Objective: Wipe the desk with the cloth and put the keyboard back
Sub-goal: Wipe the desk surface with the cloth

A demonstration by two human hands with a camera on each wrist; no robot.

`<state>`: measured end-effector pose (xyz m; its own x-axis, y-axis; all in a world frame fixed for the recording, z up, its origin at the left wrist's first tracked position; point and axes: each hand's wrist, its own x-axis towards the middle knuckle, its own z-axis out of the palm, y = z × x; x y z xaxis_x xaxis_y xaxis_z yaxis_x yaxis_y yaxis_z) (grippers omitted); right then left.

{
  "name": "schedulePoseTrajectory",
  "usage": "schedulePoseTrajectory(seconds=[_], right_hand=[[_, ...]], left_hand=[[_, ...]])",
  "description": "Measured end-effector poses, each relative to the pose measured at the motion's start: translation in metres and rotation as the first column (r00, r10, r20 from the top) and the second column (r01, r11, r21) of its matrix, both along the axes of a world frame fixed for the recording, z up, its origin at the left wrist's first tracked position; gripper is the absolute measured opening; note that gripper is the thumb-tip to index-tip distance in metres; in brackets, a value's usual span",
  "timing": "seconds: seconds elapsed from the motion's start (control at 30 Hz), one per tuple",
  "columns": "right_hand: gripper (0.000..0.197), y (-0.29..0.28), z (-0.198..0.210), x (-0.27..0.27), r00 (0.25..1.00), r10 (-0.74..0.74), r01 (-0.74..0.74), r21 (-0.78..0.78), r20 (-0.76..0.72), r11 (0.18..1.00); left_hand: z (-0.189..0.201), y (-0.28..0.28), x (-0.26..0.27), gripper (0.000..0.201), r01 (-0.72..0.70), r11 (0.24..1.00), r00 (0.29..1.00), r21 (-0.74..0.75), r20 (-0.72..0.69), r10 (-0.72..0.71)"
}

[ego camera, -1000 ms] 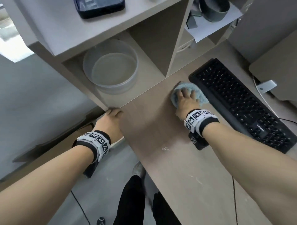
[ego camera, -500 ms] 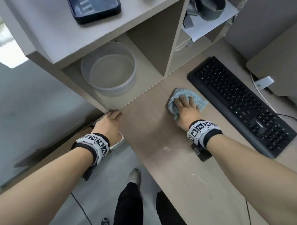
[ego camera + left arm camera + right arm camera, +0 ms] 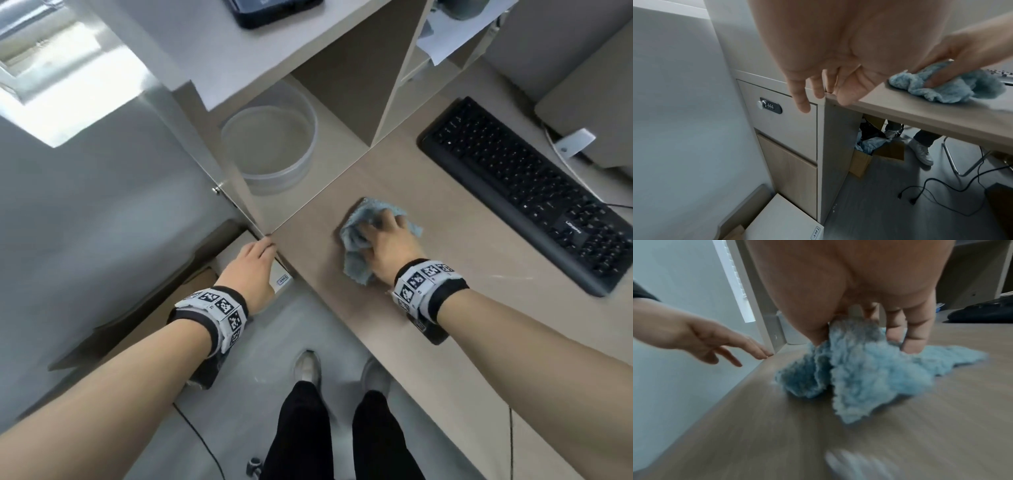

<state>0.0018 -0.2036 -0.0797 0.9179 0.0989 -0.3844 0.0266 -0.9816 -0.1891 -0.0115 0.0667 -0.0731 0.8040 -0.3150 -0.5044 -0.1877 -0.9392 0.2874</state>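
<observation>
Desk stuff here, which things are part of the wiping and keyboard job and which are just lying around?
Part of the job:
blue cloth, pressed under the right hand
desk
black keyboard, pushed back and aside

Just lying about:
clear round tub in the cubby
cardboard box under the desk
loose cable on the floor

A: We've got bare desk [image 3: 445,359] top toward the near edge, from the right hand [image 3: 390,246] and cloth [image 3: 356,263] back along the forearm. A hand can sweep there freely.

B: Far right?

A: Blocked. The keyboard [image 3: 534,195] lies diagonally across it, well apart from the cloth, with an open strip of desk between.

B: Left?

A: We run into the shelf unit's upright panel [image 3: 394,78] and a clear round container [image 3: 270,147] in the cubby. The left hand [image 3: 250,270] rests its fingertips at the desk's corner, so that edge is taken.
</observation>
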Motion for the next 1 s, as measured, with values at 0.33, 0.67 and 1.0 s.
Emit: schedulePoseTrajectory(seconds=[0.33,0.67,1.0], right_hand=[[0.062,0.079,0.002,-0.026,0.965,0.243,-0.245,-0.008,-0.093,0.969],[0.045,0.001,-0.003,-0.043,0.989,-0.145,0.145,-0.055,-0.006,0.988],[0.039,-0.097,-0.016,-0.115,0.977,-0.210,0.206,0.091,0.035,0.974]], left_hand=[[0.000,-0.009,0.000,0.073,-0.002,0.999,0.999,0.034,-0.033,0.004],[-0.001,-0.041,-0.005,0.072,-0.083,0.996,0.989,0.037,0.128,0.078],[-0.008,-0.079,-0.026,0.071,-0.072,0.992,0.995,0.107,0.075,0.064]])
